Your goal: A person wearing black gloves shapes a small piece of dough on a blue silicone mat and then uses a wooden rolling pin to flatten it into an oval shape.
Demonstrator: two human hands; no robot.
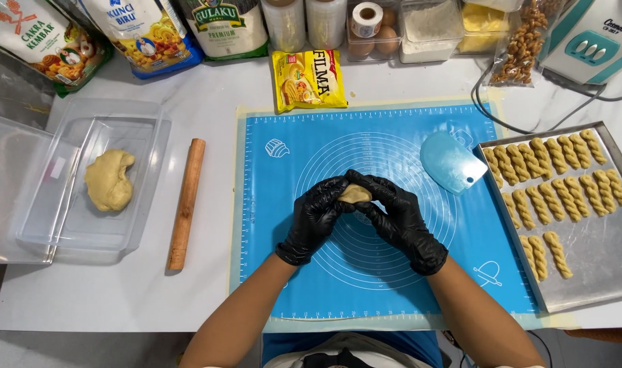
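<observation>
Dough piece [355, 194]: small, pale tan, smooth lump, pinched between the fingertips of the left hand [314, 218] and right hand [401, 219], both in black gloves, above the blue mat [392, 286].
Yellow rectangular packet [309, 80]: lying flat, beyond the fingers.
Three printed bags [144, 31]: farther back, left of the fingers; red-green, blue-white, green-white.

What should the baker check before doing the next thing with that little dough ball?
1. Small dough piece held by both hands, left hand and right hand: ok.
2. Black gloves on both hands: ok.
3. Bare spot on the blue mat below the hands: ok.
4. Free space on the baking tray beside the twisted cookies: ok.
5. More dough in the plastic box: ok.
6. Dough softness: cannot tell.
</observation>
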